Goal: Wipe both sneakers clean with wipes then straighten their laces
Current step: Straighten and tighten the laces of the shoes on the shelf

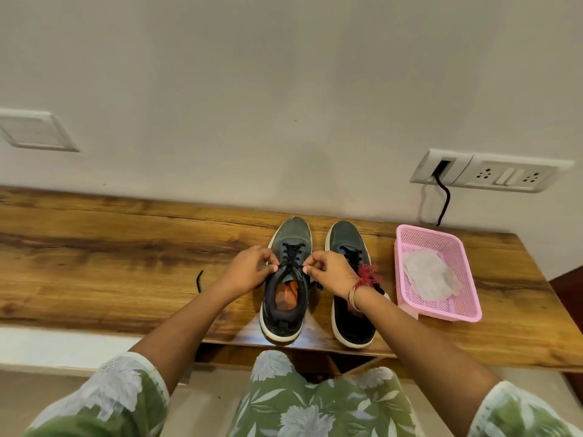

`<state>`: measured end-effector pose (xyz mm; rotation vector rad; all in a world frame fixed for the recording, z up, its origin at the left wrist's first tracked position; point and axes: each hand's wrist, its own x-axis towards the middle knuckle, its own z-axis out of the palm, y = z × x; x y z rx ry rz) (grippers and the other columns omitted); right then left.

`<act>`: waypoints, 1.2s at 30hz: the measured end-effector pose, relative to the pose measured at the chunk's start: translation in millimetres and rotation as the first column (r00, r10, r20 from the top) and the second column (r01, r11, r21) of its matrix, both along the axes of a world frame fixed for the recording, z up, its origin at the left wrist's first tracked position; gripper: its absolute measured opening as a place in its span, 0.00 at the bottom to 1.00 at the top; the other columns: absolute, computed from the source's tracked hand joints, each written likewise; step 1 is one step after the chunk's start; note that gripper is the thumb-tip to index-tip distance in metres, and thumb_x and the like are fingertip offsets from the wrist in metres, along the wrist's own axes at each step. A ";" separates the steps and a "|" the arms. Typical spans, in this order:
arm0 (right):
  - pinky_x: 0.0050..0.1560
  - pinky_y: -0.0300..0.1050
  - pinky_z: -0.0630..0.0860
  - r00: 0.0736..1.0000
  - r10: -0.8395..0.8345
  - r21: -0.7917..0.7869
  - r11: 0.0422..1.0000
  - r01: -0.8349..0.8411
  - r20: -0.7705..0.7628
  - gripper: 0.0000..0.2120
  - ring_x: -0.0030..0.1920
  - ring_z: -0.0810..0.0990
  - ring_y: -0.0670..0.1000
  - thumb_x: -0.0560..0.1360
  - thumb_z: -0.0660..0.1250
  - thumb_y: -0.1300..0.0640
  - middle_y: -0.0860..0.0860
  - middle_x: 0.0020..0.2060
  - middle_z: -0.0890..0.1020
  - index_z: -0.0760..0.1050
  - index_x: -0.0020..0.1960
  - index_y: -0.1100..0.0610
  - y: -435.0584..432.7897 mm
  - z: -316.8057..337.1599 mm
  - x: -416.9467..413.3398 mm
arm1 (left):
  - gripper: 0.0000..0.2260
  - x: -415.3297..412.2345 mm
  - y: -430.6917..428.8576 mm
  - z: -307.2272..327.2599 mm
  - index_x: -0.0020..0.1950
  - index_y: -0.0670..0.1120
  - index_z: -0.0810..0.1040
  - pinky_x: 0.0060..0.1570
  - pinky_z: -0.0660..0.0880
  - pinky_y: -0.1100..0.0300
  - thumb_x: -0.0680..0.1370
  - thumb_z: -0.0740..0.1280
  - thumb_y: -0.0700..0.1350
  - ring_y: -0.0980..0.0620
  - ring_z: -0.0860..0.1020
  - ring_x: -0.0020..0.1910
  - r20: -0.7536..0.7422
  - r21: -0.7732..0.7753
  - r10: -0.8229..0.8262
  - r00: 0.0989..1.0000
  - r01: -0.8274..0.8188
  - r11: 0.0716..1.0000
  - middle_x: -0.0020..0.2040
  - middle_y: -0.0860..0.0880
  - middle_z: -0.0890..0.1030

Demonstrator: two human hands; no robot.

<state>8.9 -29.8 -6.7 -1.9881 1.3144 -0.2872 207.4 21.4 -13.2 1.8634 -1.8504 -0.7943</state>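
Observation:
Two dark grey sneakers with white soles stand side by side on the wooden shelf [126, 247], toes toward the wall. Over the left sneaker [285, 313], my left hand [249, 269] pinches the black lace [291, 253] at the top eyelets on its left side. My right hand [328, 272] pinches the lace on the other side of the same sneaker. A loose lace end [199, 280] lies on the wood to the left. My right wrist and its red thread band partly hide the right sneaker [345, 238].
A pink plastic basket [467, 272] with a crumpled white wipe [432, 275] inside stands right of the sneakers. A wall socket panel [492, 171] with a black cable [444, 200] is above it. The shelf's front edge is close to my body.

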 end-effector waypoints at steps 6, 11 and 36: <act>0.43 0.38 0.69 0.998 -0.063 0.009 0.998 0.062 0.012 0.05 0.37 0.74 0.42 0.75 0.67 0.58 0.43 0.33 0.76 0.77 0.41 0.56 -4.8 2.1 -4.0 | 0.04 7.6 -1.3 1.7 0.51 0.52 0.72 0.51 0.72 0.56 0.81 0.60 0.43 0.55 0.78 0.47 0.136 0.058 -0.049 0.989 0.041 0.997 0.44 0.56 0.80; 0.48 0.41 0.74 0.999 -0.040 0.105 0.994 0.039 0.008 0.08 0.45 0.79 0.48 0.75 0.68 0.55 0.51 0.43 0.82 0.78 0.40 0.57 -11.8 2.9 -9.2 | 0.06 14.3 -11.3 14.7 0.46 0.53 0.73 0.46 0.73 0.59 0.80 0.62 0.42 0.56 0.80 0.44 0.205 0.117 -0.138 0.969 0.116 0.986 0.39 0.56 0.81; 0.39 0.36 0.76 0.398 -0.652 0.734 0.674 -0.087 0.646 0.09 0.41 0.82 0.48 0.79 0.61 0.55 0.55 0.39 0.84 0.75 0.43 0.58 6.6 1.6 28.3 | 0.15 -30.1 -8.0 -2.1 0.51 0.40 0.81 0.43 0.77 0.63 0.80 0.62 0.51 0.54 0.80 0.39 -0.830 0.324 0.402 0.386 -0.251 0.912 0.41 0.48 0.83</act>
